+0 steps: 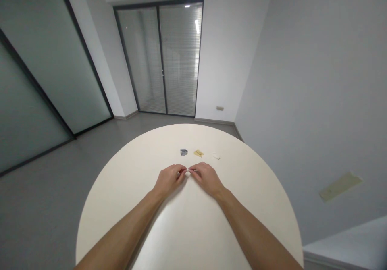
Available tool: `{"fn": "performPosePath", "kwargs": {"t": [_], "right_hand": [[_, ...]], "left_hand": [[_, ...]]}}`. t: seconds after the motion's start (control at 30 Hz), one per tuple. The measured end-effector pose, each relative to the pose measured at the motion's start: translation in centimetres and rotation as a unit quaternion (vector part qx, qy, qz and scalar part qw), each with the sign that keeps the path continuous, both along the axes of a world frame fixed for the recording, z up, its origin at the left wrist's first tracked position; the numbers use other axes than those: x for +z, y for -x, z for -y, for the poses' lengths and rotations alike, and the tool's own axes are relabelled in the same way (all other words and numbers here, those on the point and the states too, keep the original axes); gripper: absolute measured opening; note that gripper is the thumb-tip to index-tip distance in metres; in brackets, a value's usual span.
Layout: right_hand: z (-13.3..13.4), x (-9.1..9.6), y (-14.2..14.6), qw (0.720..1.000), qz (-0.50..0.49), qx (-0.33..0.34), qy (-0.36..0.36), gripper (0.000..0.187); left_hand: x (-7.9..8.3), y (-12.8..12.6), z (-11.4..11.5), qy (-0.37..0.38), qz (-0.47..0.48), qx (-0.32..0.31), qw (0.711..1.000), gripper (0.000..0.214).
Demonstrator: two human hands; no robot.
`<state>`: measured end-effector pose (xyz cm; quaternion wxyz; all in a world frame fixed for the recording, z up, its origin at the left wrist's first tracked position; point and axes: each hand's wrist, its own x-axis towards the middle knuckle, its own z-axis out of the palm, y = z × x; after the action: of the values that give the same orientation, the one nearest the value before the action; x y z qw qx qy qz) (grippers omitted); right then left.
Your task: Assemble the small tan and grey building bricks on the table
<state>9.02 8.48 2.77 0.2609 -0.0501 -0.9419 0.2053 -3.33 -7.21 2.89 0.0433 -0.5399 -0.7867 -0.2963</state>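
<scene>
Both my hands rest on a round cream table [121,205], fingertips meeting near its middle. My left hand [169,178] and my right hand [205,177] are each curled into a pinch, and together they grip a tiny pale object that is too small to name. Just beyond them lie three little pieces in a row: a dark grey one [184,152], a yellowish one [198,153] and a white one [216,156]. Neither hand touches these.
The table's far edge curves behind the small pieces. Grey floor surrounds it. Glass partitions stand on the left, a glazed door with blinds [165,60] at the back, and a plain wall close on the right.
</scene>
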Motion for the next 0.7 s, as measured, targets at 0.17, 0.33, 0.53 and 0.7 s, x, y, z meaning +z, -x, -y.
{"fn": "performPosePath", "kwargs": {"t": [0.17, 0.33, 0.53, 0.7], "right_hand": [[0.05, 0.01, 0.05, 1.000, 0.000, 0.000, 0.001, 0.019], [0.11, 0.10, 0.02, 1.000, 0.012, -0.012, 0.000, 0.018], [-0.02, -0.08, 0.02, 0.999, 0.013, -0.046, -0.006, 0.013], [-0.46, -0.39, 0.12, 0.998, 0.000, -0.069, 0.001, 0.013]], "left_hand": [[0.08, -0.04, 0.00, 0.006, 0.002, 0.005, 1.000, 0.023], [0.23, -0.19, -0.02, 0.020, 0.015, 0.008, 1.000, 0.023], [-0.20, -0.07, -0.07, 0.028, 0.011, -0.001, 1.000, 0.021], [-0.23, -0.06, -0.04, 0.027, 0.012, -0.007, 1.000, 0.021]]}}
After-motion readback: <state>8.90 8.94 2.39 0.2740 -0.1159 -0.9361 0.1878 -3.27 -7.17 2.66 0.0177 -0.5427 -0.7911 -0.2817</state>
